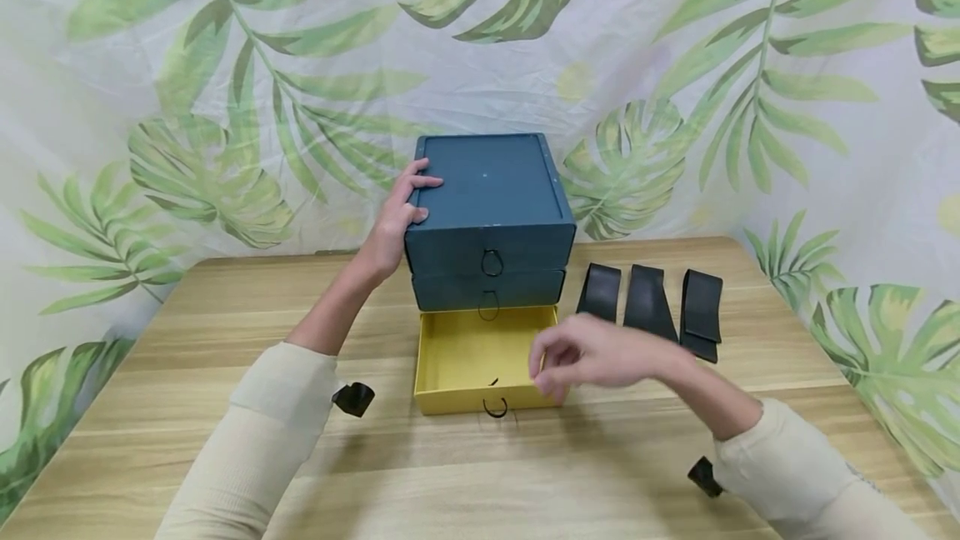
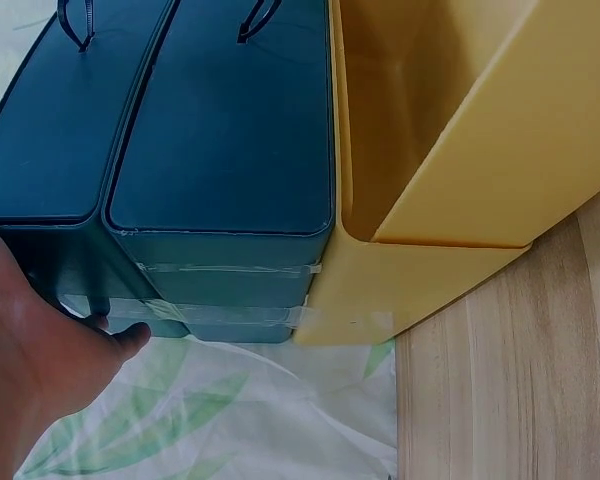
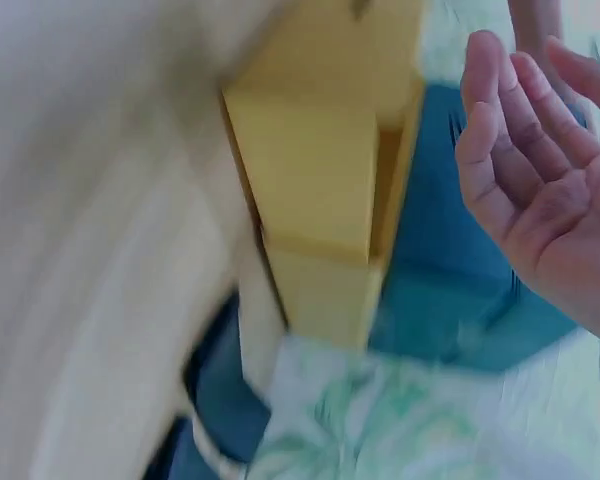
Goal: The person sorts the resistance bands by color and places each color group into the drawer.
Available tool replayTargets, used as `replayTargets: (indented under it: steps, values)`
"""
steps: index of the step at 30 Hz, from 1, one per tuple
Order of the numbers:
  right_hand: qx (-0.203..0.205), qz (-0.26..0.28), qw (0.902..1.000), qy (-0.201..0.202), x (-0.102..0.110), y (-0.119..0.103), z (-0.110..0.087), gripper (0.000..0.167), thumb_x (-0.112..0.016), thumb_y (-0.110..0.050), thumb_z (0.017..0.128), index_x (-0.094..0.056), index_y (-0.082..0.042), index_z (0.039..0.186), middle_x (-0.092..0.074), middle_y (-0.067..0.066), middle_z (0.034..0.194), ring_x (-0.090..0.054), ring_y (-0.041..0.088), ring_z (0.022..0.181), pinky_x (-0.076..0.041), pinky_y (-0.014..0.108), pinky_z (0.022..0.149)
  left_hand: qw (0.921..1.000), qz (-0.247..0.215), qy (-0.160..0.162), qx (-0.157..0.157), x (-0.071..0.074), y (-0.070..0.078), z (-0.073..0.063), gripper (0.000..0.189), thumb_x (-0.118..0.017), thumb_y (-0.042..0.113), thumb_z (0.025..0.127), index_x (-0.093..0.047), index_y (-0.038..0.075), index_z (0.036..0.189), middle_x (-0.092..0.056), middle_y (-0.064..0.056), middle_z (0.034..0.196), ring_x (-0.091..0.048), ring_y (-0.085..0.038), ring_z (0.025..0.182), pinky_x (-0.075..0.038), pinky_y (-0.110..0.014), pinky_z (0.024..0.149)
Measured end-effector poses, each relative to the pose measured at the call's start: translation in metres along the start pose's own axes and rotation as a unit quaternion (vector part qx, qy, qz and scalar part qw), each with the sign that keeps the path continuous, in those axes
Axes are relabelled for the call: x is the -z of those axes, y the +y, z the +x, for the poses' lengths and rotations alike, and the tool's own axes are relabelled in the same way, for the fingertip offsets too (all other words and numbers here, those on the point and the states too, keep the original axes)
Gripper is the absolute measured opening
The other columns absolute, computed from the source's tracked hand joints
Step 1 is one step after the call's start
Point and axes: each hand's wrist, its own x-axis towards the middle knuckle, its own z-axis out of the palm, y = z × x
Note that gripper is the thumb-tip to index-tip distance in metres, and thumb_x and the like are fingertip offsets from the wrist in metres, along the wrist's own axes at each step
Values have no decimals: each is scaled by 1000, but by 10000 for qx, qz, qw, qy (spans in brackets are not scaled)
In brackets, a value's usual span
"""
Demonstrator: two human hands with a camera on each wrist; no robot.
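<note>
Two dark blue drawers (image 1: 491,248) are stacked above a yellow drawer (image 1: 480,348), which stands pulled out and has a black loop on its front. My left hand (image 1: 393,219) rests on the top left edge of the stack, fingers over the top. In the left wrist view, the thumb of my left hand (image 2: 50,360) lies against the blue side, near clear tape strips. My right hand (image 1: 592,352) hovers over the front right corner of the yellow drawer, its fingers loosely bent and holding nothing. The palm of my right hand (image 3: 550,180) shows bare in the right wrist view.
Three black folded strips (image 1: 648,302) lie on the wooden table (image 1: 450,482) right of the stack. A leaf-print cloth (image 1: 315,107) hangs directly behind the table. Black wrist mounts (image 1: 352,398) show beside both sleeves.
</note>
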Motion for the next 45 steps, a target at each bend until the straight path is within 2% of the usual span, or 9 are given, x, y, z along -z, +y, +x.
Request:
replayTargets:
  steps: [5, 9, 13, 20, 26, 32, 35, 39, 45]
  values:
    - [-444, -25, 9987, 232, 49, 23, -11, 13, -61, -12, 105, -72, -5, 103, -73, 11, 91, -71, 28, 79, -55, 31, 63, 10000, 26, 21, -19, 0, -1, -1, 59, -33, 10, 88, -47, -7, 142, -16, -9, 172, -5, -27, 159, -15, -59, 123]
    - [-1039, -128, 9910, 833, 76, 48, -18, 15, -58, -9, 104, -70, 0, 108, -73, 12, 91, -70, 28, 80, -54, 30, 62, 10000, 54, 33, -20, 0, -2, -1, 58, -34, 10, 88, -48, -6, 142, -17, -9, 171, -5, -27, 159, -15, -59, 123]
    - [-1489, -491, 9728, 1705, 88, 75, -18, 20, -57, -7, 104, -67, 7, 115, -72, 18, 98, -68, 31, 87, -54, 34, 66, 9999, 98, 53, -56, -1, -2, -1, 58, -35, 11, 88, -49, -6, 142, -18, -9, 171, -5, -27, 159, -15, -58, 123]
    - [-1842, -1523, 9319, 2730, 93, 119, -6, 32, -55, -4, 105, -63, 12, 131, -64, 31, 130, -61, 47, 117, -53, 55, 94, 9998, 166, 36, -95, 0, -1, -1, 58, -35, 10, 88, -48, -6, 142, -17, -10, 171, -5, -28, 159, -14, -58, 123]
    - [-1968, -2022, 9210, 2687, 96, 143, 7, 37, -48, 2, 105, -57, 13, 138, -57, 34, 139, -52, 51, 129, -47, 61, 103, 9998, 124, 75, -100, 0, -1, -1, 59, -35, 10, 87, -48, -7, 142, -17, -11, 171, -5, -28, 160, -14, -58, 123]
    - [-2276, -2206, 9171, 2418, 97, 149, 17, 38, -48, 3, 104, -56, 12, 139, -62, 36, 131, -63, 47, 119, -54, 50, 87, 9999, 62, 96, -105, -3, 0, -1, 59, -36, 10, 87, -49, -7, 141, -19, -11, 170, -6, -28, 159, -16, -58, 123]
    - [-2365, -2234, 9154, 2372, 98, 147, 19, 38, -52, 3, 103, -56, 12, 139, -64, 36, 127, -64, 48, 116, -55, 51, 87, 9999, 66, 85, -112, -3, 0, 0, 58, -36, 9, 87, -49, -7, 141, -19, -11, 171, -6, -28, 159, -16, -57, 123]
    - [-2397, -2295, 9167, 2226, 100, 144, 18, 35, -57, 2, 102, -59, 13, 135, -65, 36, 124, -63, 49, 117, -54, 55, 94, 9998, 125, 93, -117, -3, 1, 0, 58, -36, 9, 87, -49, -7, 141, -19, -12, 171, -7, -28, 160, -16, -57, 123]
    - [-2254, -2298, 9213, 2181, 100, 137, 18, 29, -60, 2, 100, -65, 12, 127, -67, 34, 121, -64, 48, 114, -54, 56, 93, 9996, 228, 118, -119, -2, 1, -2, 58, -36, 10, 87, -50, -7, 141, -19, -12, 170, -7, -28, 160, -16, -57, 124]
